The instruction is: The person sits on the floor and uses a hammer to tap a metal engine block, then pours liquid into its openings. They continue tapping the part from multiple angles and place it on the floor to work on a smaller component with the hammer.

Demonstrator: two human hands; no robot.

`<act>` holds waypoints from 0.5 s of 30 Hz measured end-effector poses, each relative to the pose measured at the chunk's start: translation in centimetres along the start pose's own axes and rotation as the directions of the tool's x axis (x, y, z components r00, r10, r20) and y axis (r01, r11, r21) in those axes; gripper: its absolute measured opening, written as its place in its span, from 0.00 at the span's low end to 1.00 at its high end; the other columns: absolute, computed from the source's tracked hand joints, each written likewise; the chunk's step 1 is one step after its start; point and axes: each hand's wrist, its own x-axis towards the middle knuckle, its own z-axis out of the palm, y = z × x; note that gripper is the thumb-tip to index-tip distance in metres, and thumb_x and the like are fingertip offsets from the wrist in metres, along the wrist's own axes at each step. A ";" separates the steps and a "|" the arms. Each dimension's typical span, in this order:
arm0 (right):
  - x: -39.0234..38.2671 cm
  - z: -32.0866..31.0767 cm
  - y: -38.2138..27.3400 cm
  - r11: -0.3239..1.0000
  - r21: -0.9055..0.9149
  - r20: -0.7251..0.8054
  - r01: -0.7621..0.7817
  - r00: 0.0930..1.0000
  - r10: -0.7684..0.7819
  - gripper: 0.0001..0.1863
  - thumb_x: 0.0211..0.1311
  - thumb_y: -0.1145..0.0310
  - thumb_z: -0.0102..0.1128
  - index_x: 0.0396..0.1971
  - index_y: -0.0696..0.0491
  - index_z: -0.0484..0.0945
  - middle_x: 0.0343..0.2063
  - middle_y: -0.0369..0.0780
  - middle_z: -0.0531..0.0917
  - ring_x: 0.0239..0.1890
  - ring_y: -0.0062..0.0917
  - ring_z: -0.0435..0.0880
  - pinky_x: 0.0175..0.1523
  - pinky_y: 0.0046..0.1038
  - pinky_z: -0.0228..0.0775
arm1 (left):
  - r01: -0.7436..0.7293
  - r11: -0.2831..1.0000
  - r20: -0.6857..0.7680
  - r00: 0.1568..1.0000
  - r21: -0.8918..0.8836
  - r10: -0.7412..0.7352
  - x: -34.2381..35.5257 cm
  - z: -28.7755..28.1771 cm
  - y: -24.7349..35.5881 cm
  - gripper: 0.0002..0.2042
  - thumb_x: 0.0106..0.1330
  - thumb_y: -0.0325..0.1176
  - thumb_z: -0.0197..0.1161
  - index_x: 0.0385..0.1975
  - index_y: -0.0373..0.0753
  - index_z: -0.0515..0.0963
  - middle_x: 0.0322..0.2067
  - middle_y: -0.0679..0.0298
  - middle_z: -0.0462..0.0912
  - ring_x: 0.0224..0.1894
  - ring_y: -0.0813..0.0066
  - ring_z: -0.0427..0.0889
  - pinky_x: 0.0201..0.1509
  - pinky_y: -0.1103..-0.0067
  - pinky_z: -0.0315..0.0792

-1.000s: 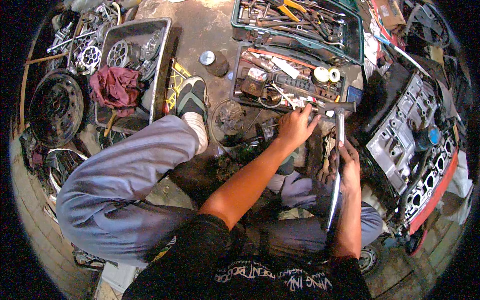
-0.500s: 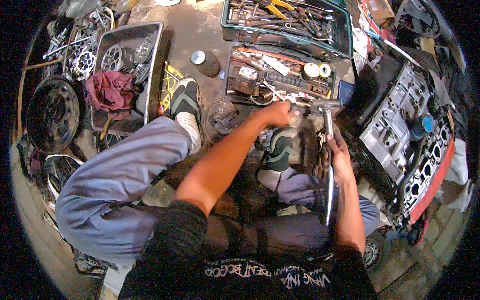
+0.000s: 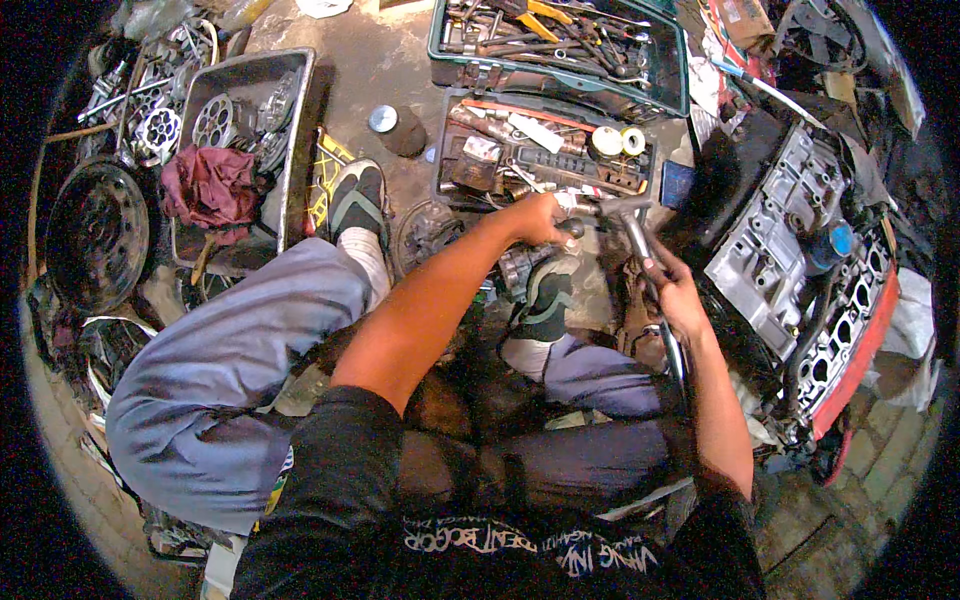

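My left hand (image 3: 543, 218), fingers curled closed, grips a small dark rounded metal piece (image 3: 572, 227) at the front edge of the tool tray (image 3: 460, 180). My right hand (image 3: 672, 290) is closed round a long chrome tool (image 3: 636, 234) with a dark crosspiece at its top, just beside my left hand. The tool's bar runs diagonally down past my right forearm, which hides part of it. Between my feet and under my left hand are greasy metal parts (image 3: 425, 240), partly hidden. The tray holds sockets, white tape rolls (image 3: 607, 142) and assorted tools.
An open green toolbox (image 3: 680, 75) stands at the back. On the left are a metal pan (image 3: 296, 100) with parts and maroon rag, and a black wheel rim (image 3: 95, 230). At right lie an engine cover (image 3: 760, 250) and a gasket (image 3: 850, 340). A dark can (image 3: 398, 135) stands mid-floor.
My left hand has drawn left from the chrome tool and curled closed on the small dark piece. My right hand has moved slightly down and left, and the bar now slants more.
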 end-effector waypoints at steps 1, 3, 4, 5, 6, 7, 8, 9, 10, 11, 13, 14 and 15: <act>-1.1 0.3 -1.8 0.989 -0.020 0.058 -0.149 0.987 0.150 0.30 0.71 0.60 0.60 0.70 0.47 0.66 0.31 0.35 0.81 0.30 0.16 0.75 0.33 0.21 0.68 | 0.010 1.000 -0.022 1.000 -0.020 -0.010 0.0 0.0 -0.1 0.28 0.48 0.49 0.79 0.42 0.32 0.82 0.35 0.54 0.87 0.37 0.62 0.85 0.45 0.65 0.76; -0.8 0.9 -0.3 0.998 -0.058 0.026 -0.028 0.999 0.030 0.26 0.71 0.61 0.60 0.68 0.43 0.71 0.29 0.33 0.80 0.28 0.15 0.73 0.30 0.20 0.65 | 0.056 0.998 0.057 0.997 -0.002 -0.055 0.5 -0.8 -0.3 0.28 0.49 0.48 0.79 0.43 0.33 0.81 0.36 0.55 0.88 0.38 0.63 0.85 0.45 0.65 0.76; -0.9 1.6 -0.2 1.000 -0.019 0.027 -0.005 1.000 0.006 0.26 0.71 0.62 0.60 0.67 0.43 0.71 0.29 0.32 0.80 0.28 0.15 0.72 0.31 0.21 0.66 | 0.084 0.996 0.094 0.992 0.009 -0.085 0.5 -1.2 -0.5 0.28 0.49 0.48 0.79 0.44 0.33 0.81 0.36 0.56 0.88 0.38 0.64 0.85 0.45 0.65 0.76; -1.1 2.1 -0.1 1.000 -0.001 0.005 -0.028 1.000 0.028 0.25 0.71 0.63 0.60 0.67 0.45 0.72 0.30 0.32 0.79 0.28 0.16 0.72 0.33 0.23 0.67 | 0.023 0.999 -0.051 0.998 -0.029 -0.024 0.3 -1.1 -0.6 0.33 0.43 0.52 0.80 0.38 0.27 0.84 0.37 0.46 0.87 0.41 0.53 0.87 0.48 0.66 0.79; -1.2 2.3 0.0 1.000 -0.022 0.013 -0.011 1.000 0.011 0.25 0.71 0.63 0.60 0.67 0.44 0.72 0.30 0.32 0.79 0.27 0.16 0.72 0.32 0.22 0.66 | 0.066 0.998 -0.013 0.998 -0.011 -0.066 0.3 -1.3 -0.7 0.32 0.43 0.52 0.81 0.38 0.27 0.84 0.38 0.46 0.87 0.40 0.53 0.87 0.48 0.66 0.79; -1.3 2.4 0.6 1.000 -0.029 0.012 -0.001 1.000 0.002 0.25 0.71 0.63 0.60 0.67 0.44 0.72 0.29 0.32 0.79 0.27 0.16 0.71 0.31 0.21 0.66 | 0.105 0.994 0.042 0.994 0.016 -0.105 0.2 -2.3 1.0 0.32 0.43 0.52 0.81 0.38 0.27 0.84 0.38 0.46 0.87 0.40 0.53 0.86 0.47 0.66 0.79; -1.4 2.5 0.6 0.999 -0.046 0.016 0.016 1.000 -0.015 0.25 0.71 0.63 0.60 0.66 0.44 0.72 0.29 0.32 0.79 0.26 0.15 0.71 0.31 0.21 0.65 | 0.143 0.989 0.083 0.986 0.041 -0.146 0.1 -2.9 1.6 0.32 0.43 0.51 0.81 0.38 0.28 0.84 0.38 0.46 0.87 0.40 0.53 0.86 0.47 0.67 0.78; -1.3 2.3 0.4 1.000 -0.019 -0.003 -0.010 1.000 0.010 0.24 0.72 0.62 0.60 0.66 0.47 0.72 0.29 0.32 0.79 0.26 0.16 0.71 0.30 0.21 0.65 | 0.148 0.989 0.079 0.986 0.026 -0.150 -0.2 -3.0 2.1 0.31 0.43 0.51 0.81 0.38 0.28 0.84 0.38 0.46 0.87 0.40 0.54 0.86 0.47 0.67 0.78; -1.0 2.0 0.0 0.999 0.007 -0.021 -0.033 0.999 0.033 0.24 0.72 0.62 0.59 0.65 0.50 0.72 0.29 0.33 0.79 0.25 0.16 0.72 0.29 0.22 0.65 | 0.153 0.988 0.073 0.985 0.010 -0.154 -0.4 -3.1 2.2 0.31 0.43 0.50 0.82 0.38 0.28 0.84 0.38 0.46 0.87 0.40 0.54 0.86 0.47 0.67 0.78; -0.6 1.6 -0.5 0.998 0.033 -0.038 -0.057 0.998 0.058 0.24 0.72 0.62 0.59 0.65 0.52 0.72 0.29 0.33 0.79 0.25 0.16 0.72 0.28 0.22 0.65 | 0.158 0.987 0.067 0.985 -0.006 -0.158 -0.5 -3.2 2.3 0.31 0.42 0.50 0.82 0.37 0.28 0.84 0.39 0.46 0.87 0.40 0.54 0.86 0.47 0.67 0.78; 0.3 0.9 -0.7 0.991 0.123 -0.077 -0.054 0.995 0.064 0.25 0.72 0.61 0.58 0.65 0.54 0.71 0.29 0.35 0.80 0.23 0.17 0.73 0.27 0.22 0.67 | 0.187 0.982 0.094 0.978 0.008 -0.187 -0.6 -3.5 2.4 0.31 0.43 0.50 0.82 0.38 0.28 0.84 0.39 0.47 0.87 0.40 0.55 0.86 0.47 0.67 0.78; 0.8 0.8 -0.5 0.982 0.185 -0.101 -0.026 0.994 0.046 0.25 0.73 0.61 0.57 0.66 0.53 0.71 0.30 0.36 0.81 0.23 0.17 0.74 0.26 0.22 0.68 | 0.202 0.979 0.108 0.973 0.015 -0.202 -0.6 -3.5 2.4 0.31 0.43 0.50 0.82 0.38 0.28 0.84 0.39 0.47 0.87 0.40 0.55 0.86 0.47 0.67 0.78; 1.2 1.3 -0.1 0.985 0.160 -0.164 0.071 0.985 -0.044 0.25 0.72 0.61 0.58 0.66 0.53 0.71 0.31 0.37 0.82 0.23 0.17 0.75 0.26 0.22 0.69 | 0.175 0.985 0.093 0.980 0.007 -0.175 -0.8 -3.4 2.5 0.29 0.45 0.50 0.80 0.37 0.30 0.84 0.36 0.50 0.87 0.38 0.58 0.86 0.45 0.67 0.77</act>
